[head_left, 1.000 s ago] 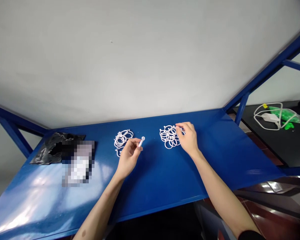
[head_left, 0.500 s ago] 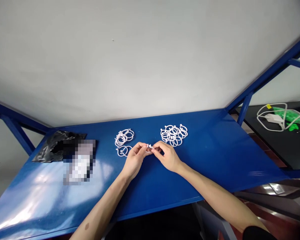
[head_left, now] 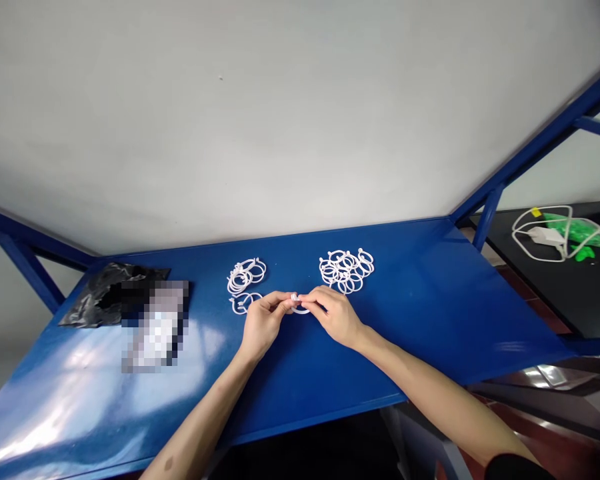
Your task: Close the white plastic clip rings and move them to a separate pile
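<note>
Both hands pinch one white plastic curtain ring (head_left: 301, 310) low over the middle of the blue table. My left hand (head_left: 263, 323) grips it from the left by thumb and forefinger. From the right, my right hand (head_left: 337, 316) has its fingertips on the ring's knobbed end. The ends meet between the fingertips; whether they are fastened I cannot tell. To the left of my hands lies a heap of similar rings (head_left: 243, 277), with a few more rings (head_left: 241, 306) just in front, partly behind my left hand. Beyond my right hand lies another ring heap (head_left: 347, 271).
The blue table (head_left: 300, 387) backs onto a pale wall, with blue frame bars on both sides. A crumpled black plastic bag (head_left: 97, 297) and a blurred-out item (head_left: 157, 327) lie at left. On a dark side table at right are a white cable with adapter (head_left: 547, 237) and green plastic.
My fingertips have drawn together around the ring's ends, which stood apart before. More of the ring's loop now shows below my fingers. The heaps are unchanged; the view shifts slightly.
</note>
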Demonstrator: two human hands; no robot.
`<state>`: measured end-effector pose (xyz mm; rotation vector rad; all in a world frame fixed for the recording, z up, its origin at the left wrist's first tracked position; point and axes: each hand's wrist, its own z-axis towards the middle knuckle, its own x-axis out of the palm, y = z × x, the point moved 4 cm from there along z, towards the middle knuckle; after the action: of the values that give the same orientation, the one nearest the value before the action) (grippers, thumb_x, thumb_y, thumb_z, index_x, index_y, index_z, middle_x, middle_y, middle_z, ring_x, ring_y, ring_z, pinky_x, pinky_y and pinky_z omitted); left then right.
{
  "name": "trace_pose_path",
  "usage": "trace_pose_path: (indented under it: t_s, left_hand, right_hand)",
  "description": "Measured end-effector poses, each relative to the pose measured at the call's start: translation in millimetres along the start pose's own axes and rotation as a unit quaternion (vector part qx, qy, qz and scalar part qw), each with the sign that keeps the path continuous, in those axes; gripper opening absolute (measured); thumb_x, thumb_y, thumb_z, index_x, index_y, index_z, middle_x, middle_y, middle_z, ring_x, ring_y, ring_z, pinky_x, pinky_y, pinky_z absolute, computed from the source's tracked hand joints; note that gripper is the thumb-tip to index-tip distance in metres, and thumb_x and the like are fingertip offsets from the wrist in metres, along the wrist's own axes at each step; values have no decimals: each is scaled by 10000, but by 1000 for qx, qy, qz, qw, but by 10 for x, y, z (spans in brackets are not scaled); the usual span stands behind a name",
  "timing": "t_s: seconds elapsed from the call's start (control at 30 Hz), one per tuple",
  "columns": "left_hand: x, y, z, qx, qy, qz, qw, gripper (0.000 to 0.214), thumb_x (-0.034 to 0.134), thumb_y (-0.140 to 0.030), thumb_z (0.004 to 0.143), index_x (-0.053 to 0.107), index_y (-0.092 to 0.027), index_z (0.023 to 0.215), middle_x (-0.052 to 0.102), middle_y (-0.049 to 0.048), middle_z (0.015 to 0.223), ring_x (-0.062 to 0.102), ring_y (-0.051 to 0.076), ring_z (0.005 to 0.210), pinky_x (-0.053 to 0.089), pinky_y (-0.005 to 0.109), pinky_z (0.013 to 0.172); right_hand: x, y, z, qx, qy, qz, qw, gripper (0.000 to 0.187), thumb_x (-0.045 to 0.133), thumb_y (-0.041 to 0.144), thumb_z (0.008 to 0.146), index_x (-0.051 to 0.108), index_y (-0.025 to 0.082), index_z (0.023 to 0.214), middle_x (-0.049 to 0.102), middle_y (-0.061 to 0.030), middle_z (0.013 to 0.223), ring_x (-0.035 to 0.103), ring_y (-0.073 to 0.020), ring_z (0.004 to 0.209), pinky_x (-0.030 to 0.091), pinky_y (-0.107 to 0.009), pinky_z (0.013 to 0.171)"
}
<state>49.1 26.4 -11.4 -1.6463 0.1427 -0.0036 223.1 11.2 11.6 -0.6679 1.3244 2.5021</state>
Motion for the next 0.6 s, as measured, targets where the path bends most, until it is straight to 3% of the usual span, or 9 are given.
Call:
trace_pose_path:
  t_s: [0.23,0.37,0.43,0.5,0.6]
  left_hand:
    - [-18,24,-22,46,8,95,994,237,717,-450,831,786,-223,841,791,55,860,728,232,795,566,340,797]
    - [-12,-109,5,124,28,186,974,242,635,-434,918,783,-245,953,794,58,945,724,226,811,558,340,779]
    - [-49,-194,22,190,-1,277,942,259,587,-415,960,774,-246,1019,786,69,1001,707,237,894,543,365,847]
    - [-121,-242,41,235,-66,391,887,279,565,-390,975,762,-226,1086,770,98,1050,673,274,987,506,418,926]
    - [-240,-207,90,221,-143,536,802,349,566,-365,962,719,-163,1201,712,171,1186,607,363,1098,464,489,923]
  right_hand:
    - [8,30,-22,-46,52,-25,997,207,501,238,1049,701,260,1101,739,-40,923,648,-192,802,557,-344,732]
    - [-32,18,35,-64,46,-66,995,237,472,249,1058,695,257,1137,733,-56,952,665,-205,852,571,-368,776]
    - [-140,-23,101,-64,16,-94,993,231,483,245,1052,703,260,1119,734,-61,992,674,-214,914,567,-390,836]
    - [-348,-123,178,-43,-51,-140,988,212,510,248,1038,719,264,1071,729,-66,1022,667,-228,973,548,-411,896]
    - [-773,-404,245,61,-190,-240,950,204,544,301,1013,738,238,1017,703,-97,1014,630,-256,970,517,-432,907]
